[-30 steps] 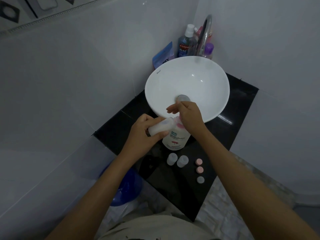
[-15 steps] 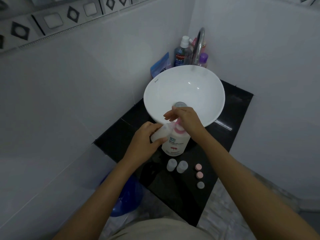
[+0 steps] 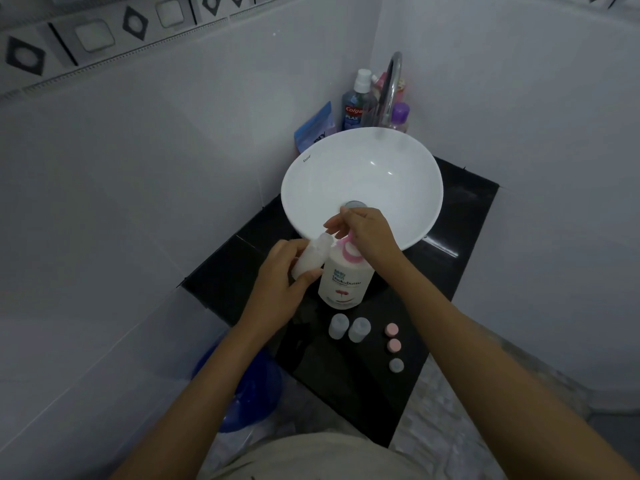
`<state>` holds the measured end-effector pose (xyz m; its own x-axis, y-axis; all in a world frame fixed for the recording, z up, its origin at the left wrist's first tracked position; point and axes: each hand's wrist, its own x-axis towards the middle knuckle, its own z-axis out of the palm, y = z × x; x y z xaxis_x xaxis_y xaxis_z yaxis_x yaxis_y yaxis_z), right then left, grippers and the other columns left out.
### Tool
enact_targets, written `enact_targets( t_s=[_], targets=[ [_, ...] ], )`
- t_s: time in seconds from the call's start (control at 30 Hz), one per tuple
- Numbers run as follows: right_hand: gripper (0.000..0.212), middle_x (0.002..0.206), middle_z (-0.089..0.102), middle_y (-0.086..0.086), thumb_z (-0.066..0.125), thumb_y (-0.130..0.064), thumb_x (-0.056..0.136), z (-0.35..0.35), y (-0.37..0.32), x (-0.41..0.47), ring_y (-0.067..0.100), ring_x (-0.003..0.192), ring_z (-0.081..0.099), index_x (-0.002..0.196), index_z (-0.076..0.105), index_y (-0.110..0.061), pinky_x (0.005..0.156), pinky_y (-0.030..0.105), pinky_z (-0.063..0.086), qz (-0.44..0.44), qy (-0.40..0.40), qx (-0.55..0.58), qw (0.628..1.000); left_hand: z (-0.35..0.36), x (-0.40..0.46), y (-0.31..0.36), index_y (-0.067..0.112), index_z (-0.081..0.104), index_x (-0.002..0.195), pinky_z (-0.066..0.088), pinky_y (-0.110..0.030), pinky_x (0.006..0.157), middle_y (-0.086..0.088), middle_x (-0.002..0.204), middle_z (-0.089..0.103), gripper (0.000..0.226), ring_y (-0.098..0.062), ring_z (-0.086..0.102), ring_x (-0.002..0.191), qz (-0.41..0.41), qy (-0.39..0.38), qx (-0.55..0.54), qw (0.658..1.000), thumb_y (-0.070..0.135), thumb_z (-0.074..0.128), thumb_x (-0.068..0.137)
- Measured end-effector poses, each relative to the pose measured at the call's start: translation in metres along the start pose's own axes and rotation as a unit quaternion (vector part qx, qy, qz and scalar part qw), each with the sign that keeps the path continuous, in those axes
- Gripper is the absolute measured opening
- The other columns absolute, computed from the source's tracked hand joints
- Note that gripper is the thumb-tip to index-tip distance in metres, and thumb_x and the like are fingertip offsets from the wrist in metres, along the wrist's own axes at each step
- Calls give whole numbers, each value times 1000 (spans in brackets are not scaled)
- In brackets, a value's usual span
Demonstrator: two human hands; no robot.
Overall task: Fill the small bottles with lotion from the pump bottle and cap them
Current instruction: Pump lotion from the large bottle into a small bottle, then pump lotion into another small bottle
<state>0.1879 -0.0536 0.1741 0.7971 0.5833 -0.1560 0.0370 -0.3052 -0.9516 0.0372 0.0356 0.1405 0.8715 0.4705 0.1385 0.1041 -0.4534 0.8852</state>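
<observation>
Only the head view here, looking down at a black counter [image 3: 460, 216] in the middle of the frame. The person's left hand [image 3: 280, 271] is wrapped around a small bottle [image 3: 310, 256], tilted so its mouth sits right by the pink pump [image 3: 349, 249] of the pump bottle [image 3: 343, 282], which stands upright at the near edge of the white sink [image 3: 363, 188]. The right hand [image 3: 367, 233] lies curled over the pump top, fingers loosely bent, gripping nothing. Two more small bottles [image 3: 348, 327] stand open just below it, with three caps [image 3: 393, 344] in a line to their right. That little bottle looks like thin, light plastic, probably squishy, so holding it around the middle seems right. The pump bottle looks heavy enough to stay put under a press, though spilled lotion would make everything slippery.
</observation>
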Motion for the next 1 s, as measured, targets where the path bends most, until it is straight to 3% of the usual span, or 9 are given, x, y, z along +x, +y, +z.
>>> enact_targets(
  t_s=[0.13, 0.2, 0.37, 0.5, 0.63, 0.83, 1.0],
  targets=[
    [37, 77, 67, 11, 40, -15, 97, -1, 1, 0, 8, 62, 58, 87, 70, 4, 55, 6, 43, -7, -3, 8, 1000, -8, 1, 10, 28, 52, 114, 42, -4, 82, 17, 108, 51, 35, 10, 50, 101, 20, 57, -32, 998, 20, 68, 84],
    [37, 79, 68, 13, 40, -15, 97, 0, 3, 1, 10, 63, 59, 86, 70, 3, 58, 9, 46, -4, -4, 12, 1000, -7, -3, 3, 33, 51, 113, 41, -6, 83, 20, 108, 51, 38, 11, 49, 101, -14, 71, -28, 997, 24, 70, 81],
    [37, 74, 67, 10, 41, -16, 97, 1, 4, 3, 13, 63, 61, 84, 70, 2, 69, 22, 50, 7, -7, 23, 1000, 19, -26, -39, 24, 58, 110, 42, -10, 80, 14, 107, 58, 36, 8, 53, 97, -123, -28, -17, 992, 18, 74, 78],
    [37, 72, 65, 7, 40, -14, 97, 1, 2, 1, 10, 61, 60, 86, 69, 6, 57, 12, 47, 4, -7, 27, 1000, 41, -38, -68, 21, 61, 105, 42, -9, 82, 9, 104, 63, 31, 0, 57, 98, -138, -90, 25, 986, 16, 74, 77],
    [36, 72, 65, 8, 40, -14, 97, 2, 1, 2, 15, 64, 60, 85, 69, 5, 60, 16, 48, 7, -9, 34, 999, 51, -37, -83, 20, 61, 98, 46, -15, 82, 8, 100, 63, 27, -2, 58, 95, -134, -115, 61, 982, 15, 74, 76],
    [36, 72, 63, 8, 40, -13, 98, 1, 0, 0, 13, 61, 58, 91, 68, 8, 54, 9, 46, 15, -11, 39, 999, 56, -42, -96, 17, 61, 98, 52, -32, 90, 3, 101, 65, 28, -9, 60, 95, -142, -132, 75, 978, 11, 75, 75],
    [35, 72, 64, 9, 41, -14, 97, 1, 1, 2, 15, 62, 59, 86, 68, 6, 55, 11, 46, 17, -12, 44, 999, 59, -44, -95, 17, 57, 115, 45, -34, 101, 1, 117, 60, 54, -11, 54, 109, -151, -142, 76, 975, 14, 82, 67]
  ],
)
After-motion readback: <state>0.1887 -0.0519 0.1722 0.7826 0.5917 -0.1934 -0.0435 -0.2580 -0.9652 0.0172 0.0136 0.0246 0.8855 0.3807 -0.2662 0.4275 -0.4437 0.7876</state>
